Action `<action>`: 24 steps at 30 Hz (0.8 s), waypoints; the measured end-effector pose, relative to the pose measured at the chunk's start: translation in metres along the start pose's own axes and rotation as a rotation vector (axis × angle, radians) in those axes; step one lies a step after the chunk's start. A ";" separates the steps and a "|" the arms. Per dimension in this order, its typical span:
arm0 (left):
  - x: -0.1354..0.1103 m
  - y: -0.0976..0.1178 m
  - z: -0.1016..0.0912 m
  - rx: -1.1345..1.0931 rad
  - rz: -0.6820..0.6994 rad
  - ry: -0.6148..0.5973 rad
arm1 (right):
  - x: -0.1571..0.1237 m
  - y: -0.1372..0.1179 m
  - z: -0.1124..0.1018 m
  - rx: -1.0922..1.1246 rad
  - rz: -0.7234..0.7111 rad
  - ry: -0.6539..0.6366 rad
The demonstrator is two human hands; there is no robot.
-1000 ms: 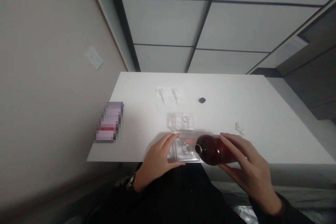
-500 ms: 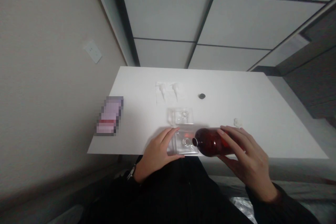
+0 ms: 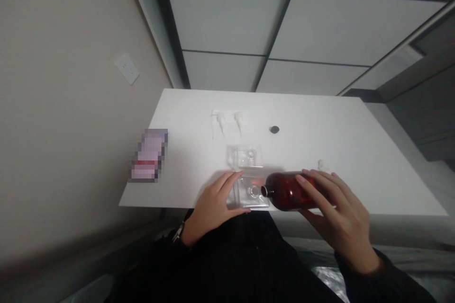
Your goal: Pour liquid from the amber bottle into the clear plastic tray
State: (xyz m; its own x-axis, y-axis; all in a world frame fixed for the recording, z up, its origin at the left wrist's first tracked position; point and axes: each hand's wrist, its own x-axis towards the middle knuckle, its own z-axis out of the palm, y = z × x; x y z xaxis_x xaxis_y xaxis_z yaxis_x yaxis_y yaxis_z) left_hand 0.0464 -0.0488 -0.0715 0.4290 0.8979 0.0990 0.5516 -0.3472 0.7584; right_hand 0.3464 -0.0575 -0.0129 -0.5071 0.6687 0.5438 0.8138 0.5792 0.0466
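At the near edge of the white surface (image 3: 320,123), the right hand (image 3: 337,213) is wrapped around a dark red bottle (image 3: 287,191) lying tipped on its side, its open mouth pointing at a clear plastic tray (image 3: 249,194). The left hand (image 3: 213,206) rests half-open against the tray's left side, fingers touching it. A second clear tray (image 3: 245,156) sits just behind. Toward the far edge lie two white nozzles (image 3: 229,122) and a small dark cap (image 3: 274,129).

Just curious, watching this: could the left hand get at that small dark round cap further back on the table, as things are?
Probably yes. The left hand rests against the near clear tray, while the dark cap lies alone on bare table beyond. Only the second clear tray lies roughly between, low enough to pass over.
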 end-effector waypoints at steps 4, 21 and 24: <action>0.000 0.000 -0.001 0.001 -0.002 0.003 | 0.003 0.000 -0.002 -0.012 -0.013 -0.002; 0.000 0.001 0.000 0.004 0.009 0.008 | 0.007 0.001 -0.006 -0.015 -0.026 -0.001; 0.000 0.002 -0.001 -0.003 0.000 0.001 | 0.006 0.001 -0.005 -0.020 -0.019 0.003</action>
State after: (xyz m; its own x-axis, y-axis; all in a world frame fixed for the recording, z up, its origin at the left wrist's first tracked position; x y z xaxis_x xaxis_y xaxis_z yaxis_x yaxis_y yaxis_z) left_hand 0.0468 -0.0493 -0.0699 0.4282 0.8981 0.1003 0.5493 -0.3468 0.7603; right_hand 0.3451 -0.0555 -0.0049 -0.5221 0.6560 0.5451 0.8093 0.5827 0.0739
